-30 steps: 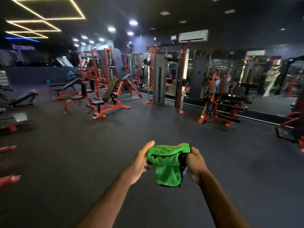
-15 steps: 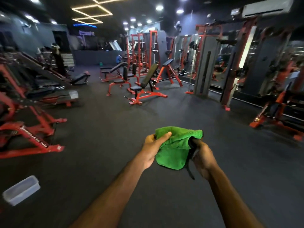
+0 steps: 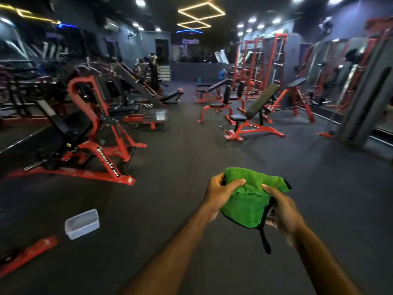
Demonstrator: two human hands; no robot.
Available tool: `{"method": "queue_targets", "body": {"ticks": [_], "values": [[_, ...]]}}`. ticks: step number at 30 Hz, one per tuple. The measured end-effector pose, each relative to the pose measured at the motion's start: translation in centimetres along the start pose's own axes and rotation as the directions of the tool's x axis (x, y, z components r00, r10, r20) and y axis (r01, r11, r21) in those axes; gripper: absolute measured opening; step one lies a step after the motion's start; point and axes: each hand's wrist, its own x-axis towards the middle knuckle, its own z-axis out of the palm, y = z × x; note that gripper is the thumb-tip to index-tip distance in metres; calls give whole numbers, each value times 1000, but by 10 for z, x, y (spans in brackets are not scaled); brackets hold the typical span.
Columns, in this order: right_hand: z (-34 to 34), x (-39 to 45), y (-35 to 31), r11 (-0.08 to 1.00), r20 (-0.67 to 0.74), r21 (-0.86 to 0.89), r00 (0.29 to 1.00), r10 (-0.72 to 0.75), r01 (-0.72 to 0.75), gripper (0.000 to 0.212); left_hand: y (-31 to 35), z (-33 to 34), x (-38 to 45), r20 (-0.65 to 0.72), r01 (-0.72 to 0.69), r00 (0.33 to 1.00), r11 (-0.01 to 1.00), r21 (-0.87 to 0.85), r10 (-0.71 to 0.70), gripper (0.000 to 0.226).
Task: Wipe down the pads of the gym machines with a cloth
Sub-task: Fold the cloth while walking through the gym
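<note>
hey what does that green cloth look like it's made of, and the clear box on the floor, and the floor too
Green cloth: looks like microfibre or terry, matte, with a fuzzy nap and soft folds; a dark trim runs along one edge.
Clear box: probably thin plastic, translucent and frosted, with the floor showing faintly through.
Floor: seemingly rubber gym matting, dark, matte, slightly speckled; the blur leaves this open.

Open dark rubber floor (image 3: 191, 150) ahead of me, red-framed leg machine (image 3: 89, 133) crowding left, clear plastic tub (image 3: 82, 224) low left, red incline bench (image 3: 253, 120) ahead right.
</note>
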Motion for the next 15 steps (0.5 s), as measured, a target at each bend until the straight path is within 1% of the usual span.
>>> {"method": "queue_targets", "body": {"ticks": [2,4,5,9,11,13,15], "values": [[16,48,-5,999,23,26,999,-26,26,31,3,-14,42,-57,25,998,1000,-17,-26,25],[35,90,-7,998,53,65,998,-27,24,30,5,-28,76,-103,68,992,997,-45,-72,32],[43,110,-7,996,78,89,997,-28,21,30,5,-36,92,-118,87,989,995,-53,-93,32],[75,191,-8,990,168,137,986,-10,-13,23,-5,-66,147,-181,129,975,992,-4,-128,18],[87,226,-5,989,224,142,974,7,-40,23,-15,-83,170,-227,123,967,992,31,-113,12],[93,269,-4,989,300,131,954,23,-65,24,-26,-94,200,-290,104,953,993,48,-86,23],[99,309,-3,992,367,107,930,27,-71,26,-36,-104,223,-339,82,938,997,14,-72,24]]}}
